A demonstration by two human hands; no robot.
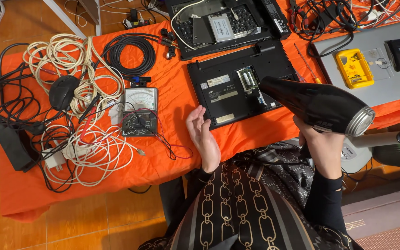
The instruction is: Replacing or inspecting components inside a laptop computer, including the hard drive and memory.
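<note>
— Hair dryer [318, 104], black, with its silver nozzle end pointing right: where exactly have you got it?

— Going from the left: a heap of white cables [77, 99] and a black mouse [63, 91] on the orange cloth [172, 60], then an analogue multimeter [140, 111] with thin leads. My left hand [203, 138] is next, open and empty, palm turned inward, just beside the corner of the upturned black laptop [237, 88]. Then my right hand [318, 143], closed around the dryer's handle from below, holding the barrel above the laptop's right edge

— How does it handle, do you think?

— I'd judge it a rigid plastic shell, fairly light but top-heavy, so the handle is the right place to grip; the glossy barrel looks slippery. Farther right lies a grey laptop [394, 88] with a yellow box [353, 68] on it

— And the laptop's open memory bay?

— Likely fragile, so I'd keep the barrel off it
</note>
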